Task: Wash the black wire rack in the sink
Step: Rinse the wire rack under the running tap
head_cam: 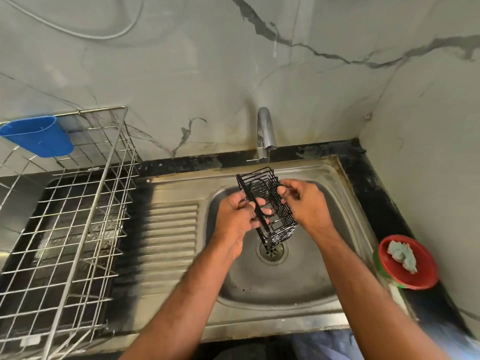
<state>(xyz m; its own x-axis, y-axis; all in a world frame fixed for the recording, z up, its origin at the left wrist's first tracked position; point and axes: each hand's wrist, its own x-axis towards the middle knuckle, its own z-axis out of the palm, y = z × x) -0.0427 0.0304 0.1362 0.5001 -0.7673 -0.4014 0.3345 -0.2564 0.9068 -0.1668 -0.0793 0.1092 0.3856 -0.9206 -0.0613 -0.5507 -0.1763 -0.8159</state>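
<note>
**One black rack held by two hands above the drain**

The fingers (259, 203) of the left hand (237, 216) are curled round the long left edge of the black wire rack (267, 203), some of them seen through its wires. The right hand (305, 201) is closed on the rack's right side, forefinger and thumb pinched at the upper rim. One rack is counted; it is held tilted over the sink (272, 281), its lower end just above the single drain (272, 252), its upper end at 12 o'clock below the one tap (265, 133). A thin stream of water is seen at the spout, though its fall is hard to follow.

At 9 o'clock one large steel wire basket (72, 216) is stood on the tabletop (363, 183), its left side cut off by the frame; one blue cup (39, 136) is hung on its rim. At 4 o'clock one red dish (407, 261) is set, with one pale scrubber (402, 255) in it; something green beneath the dish is mostly hidden. Both forearms are cut off at the bottom edge.
</note>
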